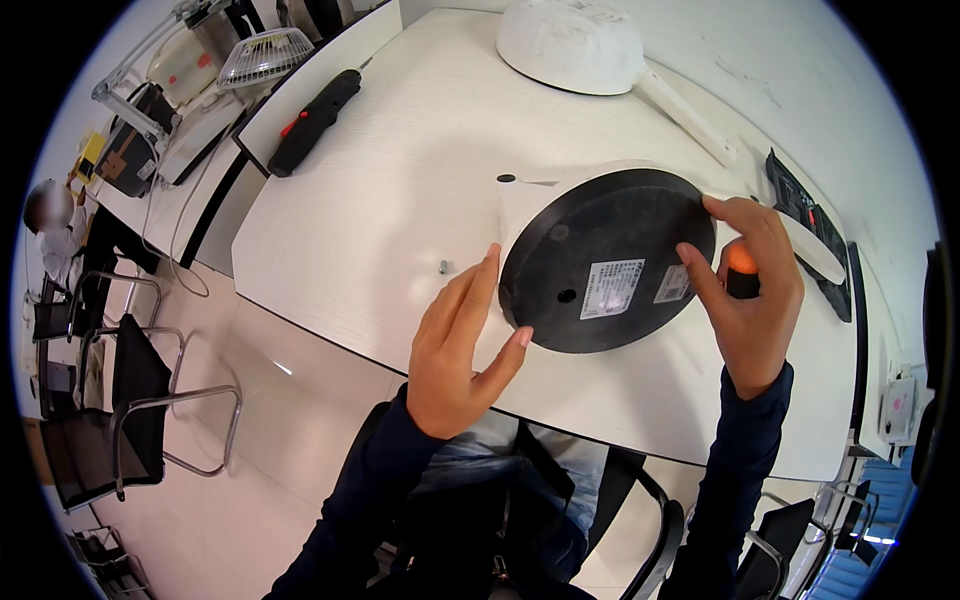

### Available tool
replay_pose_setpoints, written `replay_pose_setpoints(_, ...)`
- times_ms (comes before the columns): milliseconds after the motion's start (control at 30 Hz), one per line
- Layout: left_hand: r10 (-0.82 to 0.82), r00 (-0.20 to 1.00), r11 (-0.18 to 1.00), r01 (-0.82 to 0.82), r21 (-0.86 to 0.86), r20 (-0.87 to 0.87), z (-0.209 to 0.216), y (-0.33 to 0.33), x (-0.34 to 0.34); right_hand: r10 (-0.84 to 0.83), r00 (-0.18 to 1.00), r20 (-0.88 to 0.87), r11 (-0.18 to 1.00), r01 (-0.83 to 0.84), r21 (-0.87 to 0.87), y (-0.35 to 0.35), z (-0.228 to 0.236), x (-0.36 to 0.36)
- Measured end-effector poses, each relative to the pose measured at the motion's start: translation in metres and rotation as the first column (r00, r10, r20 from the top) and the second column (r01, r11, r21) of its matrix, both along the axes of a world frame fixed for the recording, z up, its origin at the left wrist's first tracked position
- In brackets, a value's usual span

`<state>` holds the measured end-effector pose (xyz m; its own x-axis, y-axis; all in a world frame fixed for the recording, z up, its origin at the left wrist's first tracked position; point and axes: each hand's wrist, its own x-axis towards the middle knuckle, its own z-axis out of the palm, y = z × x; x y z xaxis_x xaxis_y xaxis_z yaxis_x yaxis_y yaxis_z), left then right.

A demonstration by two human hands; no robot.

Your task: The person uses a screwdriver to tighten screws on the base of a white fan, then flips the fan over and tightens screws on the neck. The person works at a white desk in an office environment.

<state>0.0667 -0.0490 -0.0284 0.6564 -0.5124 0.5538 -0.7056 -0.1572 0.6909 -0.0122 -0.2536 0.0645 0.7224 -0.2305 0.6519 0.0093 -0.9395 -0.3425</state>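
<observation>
A round base (620, 230) with a flat black underside, two white labels and a small dark hole is tilted up before me, its white body partly hidden behind it. My left hand (455, 350) steadies its left rim, thumb at the lower edge and fingers along the side. On the right rim my right hand (752, 300) grips, with the thumb on the black underside and the fingers behind the edge. A small metal screw (443, 267) lies left of the base. Beside my right palm shows an orange-and-black handle (742, 262), partly covered by the hand.
A black power screwdriver (315, 125) lies at the far left. At the back rests a white dome (570, 45) with a white arm (690, 115). A black tool case (815, 235) stands at the right. Beyond the desk are chairs (130, 410) and a person (60, 230).
</observation>
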Motion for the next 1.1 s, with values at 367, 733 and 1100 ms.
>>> replay_pose_setpoints(367, 0.006, 1.0, 1.0, -0.006, -0.025, -0.024, 0.001, -0.004, -0.002, 0.051, 0.988, -0.149, 0.982, -0.023, 0.189, -0.011, 0.013, 0.005)
replay_pose_setpoints(733, 0.009, 1.0, 1.0, -0.009, -0.021, -0.023, 0.0, -0.003, -0.002, 0.202, 0.967, -0.154, 0.977, -0.21, -0.031, 0.045, -0.021, -0.015)
replay_pose_setpoints(1100, 0.003, 1.0, 1.0, -0.003, -0.008, -0.03, 0.002, -0.002, -0.003, 0.035, 0.98, -0.198, 0.905, -0.115, -0.411, 0.069, -0.056, -0.015)
